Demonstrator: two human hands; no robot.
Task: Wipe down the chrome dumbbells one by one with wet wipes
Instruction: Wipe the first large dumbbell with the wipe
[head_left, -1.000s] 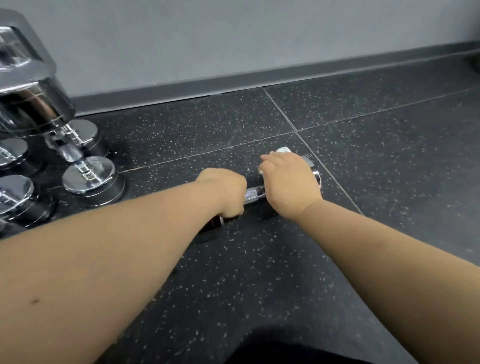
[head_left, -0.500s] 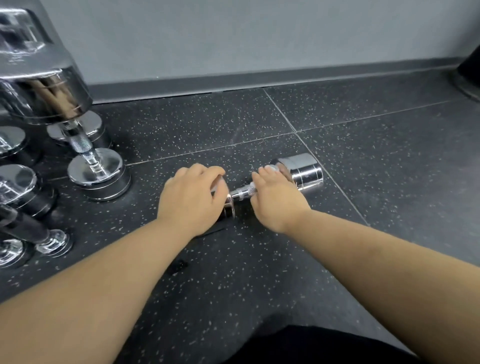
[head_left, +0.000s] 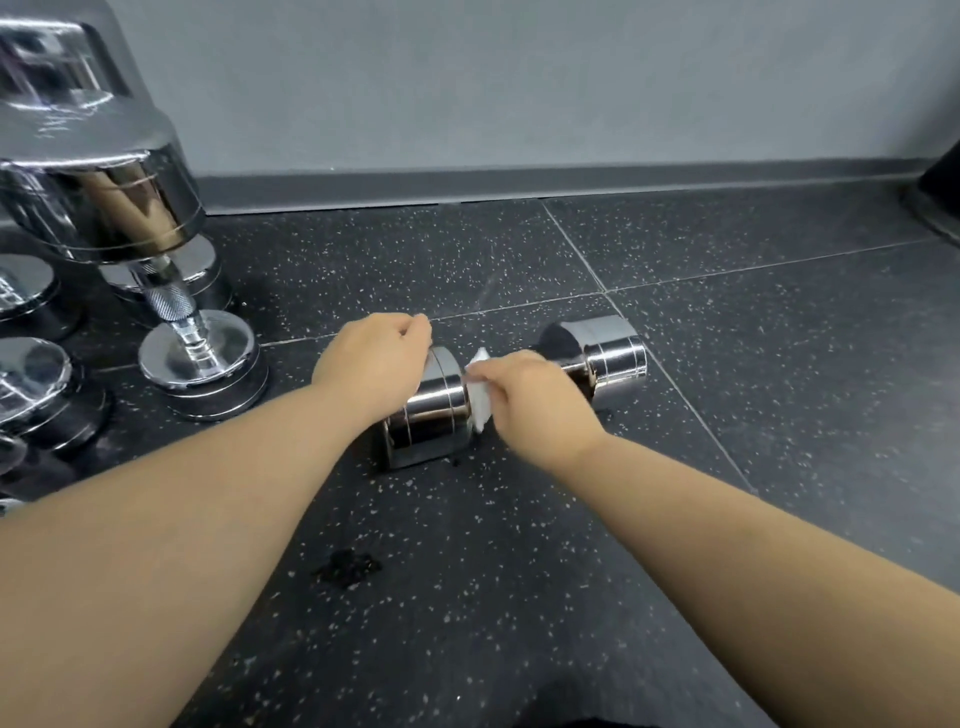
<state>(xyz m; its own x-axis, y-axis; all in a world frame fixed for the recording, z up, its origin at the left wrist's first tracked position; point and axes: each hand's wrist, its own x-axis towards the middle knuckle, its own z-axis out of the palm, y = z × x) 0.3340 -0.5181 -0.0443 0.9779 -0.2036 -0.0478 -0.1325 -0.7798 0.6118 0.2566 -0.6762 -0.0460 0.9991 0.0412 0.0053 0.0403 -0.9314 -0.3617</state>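
The short shiny chrome dumbbell (head_left: 436, 415) lay sideways on the dark speckled rubber floor (head_left: 467, 597). The left hand (head_left: 374, 358) clasped the dumbbell's nearer head. The right hand (head_left: 535, 400) pinched a crumpled white wet wipe (head_left: 480, 405) against its handle. If that clasp loosened, hard rubbing might roll the dumbbell.

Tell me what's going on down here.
A person is cleaning a small chrome dumbbell lying on the dark speckled floor. The left-hand grip holds its near head, while the right-hand grip holds a white wet wipe to the bar beside that head. More chrome dumbbells stand on end at left.
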